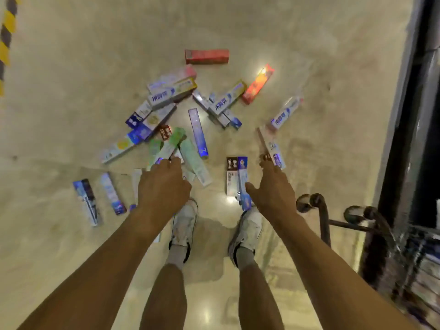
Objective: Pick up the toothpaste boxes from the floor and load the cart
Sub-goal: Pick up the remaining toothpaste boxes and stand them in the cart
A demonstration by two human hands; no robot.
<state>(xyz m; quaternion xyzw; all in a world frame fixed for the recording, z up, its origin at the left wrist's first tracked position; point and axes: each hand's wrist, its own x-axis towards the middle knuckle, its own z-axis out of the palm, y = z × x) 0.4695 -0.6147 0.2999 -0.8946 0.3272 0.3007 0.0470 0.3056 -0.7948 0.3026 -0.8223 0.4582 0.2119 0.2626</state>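
Several toothpaste boxes lie scattered on the shiny floor: a red box point(206, 56) farthest away, an orange one point(258, 84), and blue-white ones in a heap point(171, 91). My left hand point(164, 184) reaches down with its fingertips at the near end of a green box point(170, 145); nothing is lifted. My right hand point(273, 186) stretches out, thumb spread wide, fingertips touching the near end of a white box with a brown edge point(270, 145). A dark and blue pair of boxes point(235, 177) lies between my hands. The wire cart point(385, 248) stands at the lower right.
My white shoes point(183, 225) stand just behind the boxes. Two more boxes point(87, 201) lie at the left. A dark shelf frame point(419, 115) runs along the right edge. Yellow-black hazard tape point(7, 32) marks the far left floor.
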